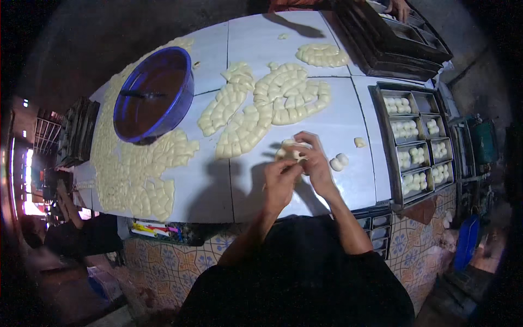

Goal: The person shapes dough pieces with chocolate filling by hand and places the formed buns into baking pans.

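Both my hands are together over the near middle of the white tiled table [348, 188]. My left hand [280, 182] pinches the edge of a piece of pale dough [294, 155]. From the right, my right hand [316, 161] curls its fingers over the same piece, which they partly hide. Just to the right sits a small cluster of smooth dough balls [339, 162], touching each other. A lone lump of dough [359, 142] lies farther right. Beyond my hands, long rows of cut dough pieces [243, 131] lie joined in curved strips.
A blue basin [188, 90] with brown contents stands at the left among more cut dough [152, 163]. At the right edge, a dark sectioned tray [400, 204] holds dough balls. Stacked trays [381, 60] rise at the far right, with another person's hand [399, 8] above them.
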Available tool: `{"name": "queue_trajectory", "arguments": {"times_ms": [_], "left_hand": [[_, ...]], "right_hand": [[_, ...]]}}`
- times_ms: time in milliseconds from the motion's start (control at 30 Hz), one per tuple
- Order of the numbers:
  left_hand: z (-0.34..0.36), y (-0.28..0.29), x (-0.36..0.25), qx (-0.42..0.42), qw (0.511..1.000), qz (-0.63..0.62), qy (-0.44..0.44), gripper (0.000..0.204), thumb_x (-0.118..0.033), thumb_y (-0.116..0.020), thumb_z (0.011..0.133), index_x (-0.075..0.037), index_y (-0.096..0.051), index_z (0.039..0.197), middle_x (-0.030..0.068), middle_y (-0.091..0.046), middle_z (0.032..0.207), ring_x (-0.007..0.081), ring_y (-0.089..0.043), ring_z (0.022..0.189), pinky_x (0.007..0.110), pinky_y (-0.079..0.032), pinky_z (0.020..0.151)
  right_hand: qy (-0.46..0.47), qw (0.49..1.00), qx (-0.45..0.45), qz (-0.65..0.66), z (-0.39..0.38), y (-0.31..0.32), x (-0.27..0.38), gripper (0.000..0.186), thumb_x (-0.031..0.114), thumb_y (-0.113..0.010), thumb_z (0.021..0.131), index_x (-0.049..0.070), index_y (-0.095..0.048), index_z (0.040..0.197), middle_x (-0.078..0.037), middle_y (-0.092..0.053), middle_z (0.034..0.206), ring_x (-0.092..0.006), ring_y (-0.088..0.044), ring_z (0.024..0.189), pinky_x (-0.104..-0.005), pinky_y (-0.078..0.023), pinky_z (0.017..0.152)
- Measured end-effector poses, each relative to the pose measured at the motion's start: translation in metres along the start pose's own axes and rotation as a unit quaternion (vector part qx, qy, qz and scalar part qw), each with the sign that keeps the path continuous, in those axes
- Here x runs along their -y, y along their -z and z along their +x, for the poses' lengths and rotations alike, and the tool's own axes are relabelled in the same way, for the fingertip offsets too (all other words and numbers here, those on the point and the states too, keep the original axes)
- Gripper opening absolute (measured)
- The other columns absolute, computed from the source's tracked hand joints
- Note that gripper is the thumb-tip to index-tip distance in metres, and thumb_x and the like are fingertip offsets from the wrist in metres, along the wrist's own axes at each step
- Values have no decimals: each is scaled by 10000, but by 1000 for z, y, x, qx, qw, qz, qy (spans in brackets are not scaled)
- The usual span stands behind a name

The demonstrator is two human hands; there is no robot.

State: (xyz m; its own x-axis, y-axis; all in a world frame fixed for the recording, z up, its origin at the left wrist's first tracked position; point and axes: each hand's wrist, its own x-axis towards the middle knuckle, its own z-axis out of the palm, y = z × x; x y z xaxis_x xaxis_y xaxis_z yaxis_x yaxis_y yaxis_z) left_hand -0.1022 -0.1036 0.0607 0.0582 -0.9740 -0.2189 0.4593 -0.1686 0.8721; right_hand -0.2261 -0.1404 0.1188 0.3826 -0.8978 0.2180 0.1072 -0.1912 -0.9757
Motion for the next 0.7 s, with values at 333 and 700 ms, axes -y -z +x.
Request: {"name": "queue_trajectory", "arguments": {"times_ms": [333, 700], "left_hand": [[46, 76, -125, 174, 945, -276, -41, 959, -693, -501, 796, 112, -369, 1300, 185, -521, 1202, 258, -538, 1055, 392, -444, 908], [208, 288, -271, -110, 865, 454, 184, 1030, -815, -100, 791, 17, -670, 998, 114, -604, 766, 195, -515, 721, 327, -416, 735]], "right_hand": [[-161, 972, 148, 89, 41, -53, -25, 1266, 779, -652, 570, 126, -68, 1483, -97, -232, 1456, -258, -341, 1252, -413, -398, 918], [-170, 977, 36, 120, 65, -82, -73, 1051, 638, -690, 681, 217, -145, 1475, -83, -339, 1408, -203, -438, 1144, -360, -453, 828]]}}
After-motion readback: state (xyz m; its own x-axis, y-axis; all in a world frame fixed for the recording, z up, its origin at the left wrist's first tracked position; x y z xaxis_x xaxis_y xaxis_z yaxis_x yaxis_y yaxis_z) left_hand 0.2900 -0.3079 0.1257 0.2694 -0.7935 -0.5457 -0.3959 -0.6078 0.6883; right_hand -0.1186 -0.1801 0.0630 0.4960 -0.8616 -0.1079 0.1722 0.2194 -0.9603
